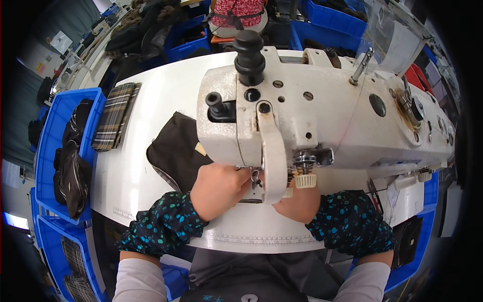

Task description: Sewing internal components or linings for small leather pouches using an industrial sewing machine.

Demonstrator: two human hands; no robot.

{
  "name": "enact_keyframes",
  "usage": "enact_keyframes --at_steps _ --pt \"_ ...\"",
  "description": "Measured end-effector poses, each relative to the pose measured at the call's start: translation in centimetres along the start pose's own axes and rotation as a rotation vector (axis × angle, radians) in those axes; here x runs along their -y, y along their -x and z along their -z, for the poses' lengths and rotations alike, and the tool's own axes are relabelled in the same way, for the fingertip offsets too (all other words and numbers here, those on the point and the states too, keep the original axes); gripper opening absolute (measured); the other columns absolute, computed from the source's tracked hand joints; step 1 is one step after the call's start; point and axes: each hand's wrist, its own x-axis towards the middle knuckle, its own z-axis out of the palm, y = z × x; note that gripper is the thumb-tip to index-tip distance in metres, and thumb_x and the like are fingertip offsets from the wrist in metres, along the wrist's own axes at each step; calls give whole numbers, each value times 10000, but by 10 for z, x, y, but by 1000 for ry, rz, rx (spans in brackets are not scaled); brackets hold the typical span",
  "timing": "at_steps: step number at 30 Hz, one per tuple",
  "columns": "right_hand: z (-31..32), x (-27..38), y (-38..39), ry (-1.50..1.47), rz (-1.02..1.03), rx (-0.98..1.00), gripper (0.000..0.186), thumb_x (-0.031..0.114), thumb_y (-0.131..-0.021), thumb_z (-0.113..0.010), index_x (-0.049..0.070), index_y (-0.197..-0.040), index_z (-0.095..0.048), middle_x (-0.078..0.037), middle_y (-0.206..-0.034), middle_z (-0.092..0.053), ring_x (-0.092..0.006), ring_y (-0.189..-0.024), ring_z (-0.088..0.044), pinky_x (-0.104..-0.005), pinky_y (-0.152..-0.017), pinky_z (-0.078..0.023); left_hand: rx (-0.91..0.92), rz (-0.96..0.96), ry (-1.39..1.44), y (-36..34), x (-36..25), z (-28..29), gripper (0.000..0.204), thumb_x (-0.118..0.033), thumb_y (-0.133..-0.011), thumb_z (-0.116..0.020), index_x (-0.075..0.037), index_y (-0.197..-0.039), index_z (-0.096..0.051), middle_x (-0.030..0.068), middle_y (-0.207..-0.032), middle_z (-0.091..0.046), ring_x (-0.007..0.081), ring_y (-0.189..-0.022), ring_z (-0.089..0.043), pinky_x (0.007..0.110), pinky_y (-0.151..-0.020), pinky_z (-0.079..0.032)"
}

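A white industrial sewing machine (332, 121) spans the middle and right. My left hand (217, 191), in a speckled dark sleeve, is curled beside the presser foot (255, 176), fingertips closed on something I cannot make out. My right hand (299, 204) is under the machine head, right of the needle area, its fingers largely hidden behind the machine. A dark brown fabric piece (171, 151) with a zipper along its edge and a small cream tab lies left of the needle, running under my left hand.
Folded plaid fabric (113, 116) lies on the white table (115, 186), beside a blue bin (46, 146) of dark pouches. More blue bins (329, 11) stand behind and below. Scissors (375, 194) rest at the right. A person in a red patterned top (236, 11) sits beyond the table.
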Motion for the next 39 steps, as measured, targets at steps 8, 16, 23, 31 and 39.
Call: enact_keyframes --at_steps 8,16,23,31,39 --pt "-7 0 3 2 25 -13 220 225 -732 -753 73 -753 -596 -74 -624 -574 -290 -552 -606 -418 -504 -459 53 21 -28 -3 -5 6 99 -153 -802 -689 -75 -860 -705 111 -696 -645 298 -656 -666 409 -561 -525" --pt "-18 -2 8 -1 0 -20 268 251 -739 -759 67 -723 -565 -87 -576 -571 -298 -523 -594 -431 -494 -456 49 58 -1 -5 0 1 99 -135 -788 -683 -65 -851 -716 135 -713 -648 327 -688 -667 416 -606 -544" --pt "-2 9 -3 143 243 -114 217 230 -755 -729 57 -879 -690 -62 -705 -607 -217 -530 -583 -356 -486 -461 -42 122 300 -13 11 -3 183 -108 -774 -691 -40 -941 -718 191 -782 -673 391 -725 -661 439 -651 -545" --pt "10 30 -15 394 516 -123 149 107 -767 -651 46 -893 -702 -20 -721 -549 -140 -573 -541 -261 -476 -417 -72 182 173 -3 18 -4 202 -187 -822 -737 -88 -997 -724 167 -857 -694 387 -780 -667 451 -681 -544" --pt "6 38 -10 332 504 -76 211 101 -732 -643 9 -911 -707 14 -724 -536 -77 -565 -531 -233 -429 -362 50 177 214 -7 31 10 404 -309 -784 -810 -148 -1139 -704 148 -1030 -694 370 -940 -667 417 -785 -550"
